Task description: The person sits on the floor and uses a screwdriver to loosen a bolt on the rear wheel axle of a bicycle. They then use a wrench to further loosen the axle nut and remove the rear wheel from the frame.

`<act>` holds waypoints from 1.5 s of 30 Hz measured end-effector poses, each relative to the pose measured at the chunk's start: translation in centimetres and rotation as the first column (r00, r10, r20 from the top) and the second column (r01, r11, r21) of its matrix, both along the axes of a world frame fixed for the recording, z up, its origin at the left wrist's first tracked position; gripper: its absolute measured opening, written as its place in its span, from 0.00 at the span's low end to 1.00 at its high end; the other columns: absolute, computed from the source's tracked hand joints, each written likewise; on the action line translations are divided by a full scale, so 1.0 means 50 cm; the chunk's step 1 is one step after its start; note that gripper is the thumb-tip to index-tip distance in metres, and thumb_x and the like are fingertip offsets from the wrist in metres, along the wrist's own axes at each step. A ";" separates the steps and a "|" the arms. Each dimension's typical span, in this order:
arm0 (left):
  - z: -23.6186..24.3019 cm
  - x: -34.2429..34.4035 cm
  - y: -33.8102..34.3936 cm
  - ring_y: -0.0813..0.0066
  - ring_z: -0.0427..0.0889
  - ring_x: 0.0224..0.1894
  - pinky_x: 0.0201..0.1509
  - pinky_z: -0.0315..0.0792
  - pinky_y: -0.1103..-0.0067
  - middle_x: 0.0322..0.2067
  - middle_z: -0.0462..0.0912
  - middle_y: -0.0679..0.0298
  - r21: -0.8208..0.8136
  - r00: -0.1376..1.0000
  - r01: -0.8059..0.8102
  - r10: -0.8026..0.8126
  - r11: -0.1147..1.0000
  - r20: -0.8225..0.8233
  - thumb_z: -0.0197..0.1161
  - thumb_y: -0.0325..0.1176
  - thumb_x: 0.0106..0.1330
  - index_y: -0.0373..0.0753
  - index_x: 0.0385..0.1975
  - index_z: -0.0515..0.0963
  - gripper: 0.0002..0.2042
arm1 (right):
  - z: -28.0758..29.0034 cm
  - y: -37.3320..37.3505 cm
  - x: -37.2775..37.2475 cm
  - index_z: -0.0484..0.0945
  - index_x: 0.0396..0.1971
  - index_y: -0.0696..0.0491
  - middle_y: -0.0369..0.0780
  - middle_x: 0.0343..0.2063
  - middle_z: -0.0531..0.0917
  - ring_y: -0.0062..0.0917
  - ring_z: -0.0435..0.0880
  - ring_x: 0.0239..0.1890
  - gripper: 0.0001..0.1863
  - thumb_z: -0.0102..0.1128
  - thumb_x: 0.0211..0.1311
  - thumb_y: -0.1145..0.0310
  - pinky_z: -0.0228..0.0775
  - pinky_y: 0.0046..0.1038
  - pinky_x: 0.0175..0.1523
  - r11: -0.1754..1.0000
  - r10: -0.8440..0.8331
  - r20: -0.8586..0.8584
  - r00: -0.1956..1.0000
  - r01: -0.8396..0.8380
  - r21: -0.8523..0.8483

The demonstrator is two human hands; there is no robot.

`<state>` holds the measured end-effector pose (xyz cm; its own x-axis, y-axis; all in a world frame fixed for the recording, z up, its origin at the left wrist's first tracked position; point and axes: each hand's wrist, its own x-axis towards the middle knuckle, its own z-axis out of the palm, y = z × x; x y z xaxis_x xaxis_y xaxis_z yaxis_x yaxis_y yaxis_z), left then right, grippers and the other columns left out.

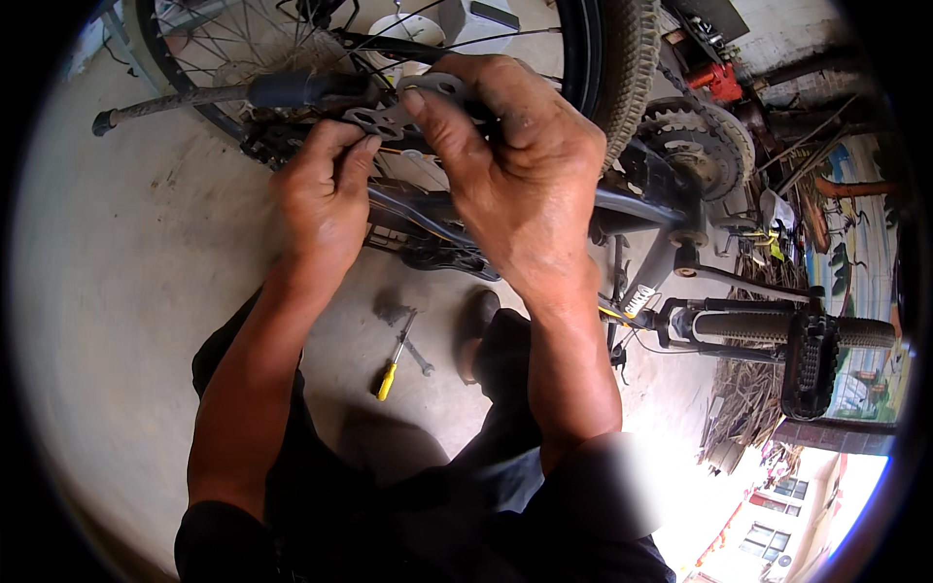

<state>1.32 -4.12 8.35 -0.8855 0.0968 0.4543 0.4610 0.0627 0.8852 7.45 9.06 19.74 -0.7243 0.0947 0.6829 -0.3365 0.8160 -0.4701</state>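
Observation:
A flat grey metal plate with cut-out holes (387,124) is held up beside the rear wheel of a bicycle. My left hand (323,189) pinches its lower left edge between thumb and fingers. My right hand (530,165) grips the upper right part, with the thumb lying across it and the other fingers behind. Parts of the plate are hidden by my fingers. Just left of it, a black kickstand (180,101) sticks out. Behind my hands run the wheel's spokes and the dark frame, and the knobby tyre (632,83) rises past my right hand.
On the floor lie a yellow-handled screwdriver (388,377) and a small wrench (419,357). The chainring (714,146), a pedal (812,364) and the front wheel (748,325) are on the right. A white bucket (413,31) stands behind the wheel. Dry sticks (743,389) are piled farther right.

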 end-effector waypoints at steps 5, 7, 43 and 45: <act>-0.003 -0.002 -0.002 0.90 0.70 0.23 0.26 0.65 0.87 0.25 0.82 0.71 -0.019 1.000 0.005 -0.005 1.000 0.003 0.67 0.24 0.70 0.35 0.38 0.81 0.02 | -0.008 0.006 -0.002 0.85 0.40 0.61 0.38 0.26 0.85 0.17 0.81 0.28 0.09 0.73 0.61 0.77 0.74 0.21 0.34 0.999 -0.031 -0.031 0.999 0.030 -0.021; -0.004 -0.003 -0.003 0.90 0.70 0.23 0.26 0.65 0.87 0.25 0.81 0.71 -0.003 1.000 0.015 -0.015 1.000 0.018 0.67 0.25 0.71 0.35 0.39 0.81 0.02 | -0.008 0.009 0.006 0.85 0.40 0.60 0.40 0.26 0.85 0.19 0.83 0.28 0.10 0.73 0.61 0.74 0.75 0.23 0.34 0.998 -0.069 0.012 0.998 0.069 -0.012; 0.007 0.004 -0.009 0.90 0.70 0.23 0.27 0.65 0.87 0.25 0.80 0.72 0.039 0.991 0.051 -0.056 0.998 0.125 0.67 0.26 0.72 0.34 0.37 0.81 0.03 | 0.000 0.014 0.004 0.84 0.34 0.55 0.44 0.26 0.85 0.40 0.86 0.31 0.09 0.74 0.57 0.68 0.77 0.35 0.36 0.983 -0.155 -0.006 0.988 0.155 0.099; 0.006 0.002 -0.009 0.89 0.72 0.24 0.27 0.66 0.87 0.26 0.81 0.70 0.015 0.991 0.038 -0.039 0.999 0.124 0.67 0.26 0.72 0.33 0.38 0.81 0.03 | 0.001 0.020 0.012 0.84 0.35 0.56 0.45 0.26 0.85 0.40 0.86 0.30 0.09 0.73 0.59 0.68 0.76 0.34 0.36 0.983 -0.163 0.033 0.986 0.160 0.089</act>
<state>1.43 -4.59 8.62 -0.9310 0.1267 0.3423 0.3491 0.0351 0.9364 8.03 10.06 19.77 -0.7309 0.1550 0.6647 -0.1794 0.8960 -0.4062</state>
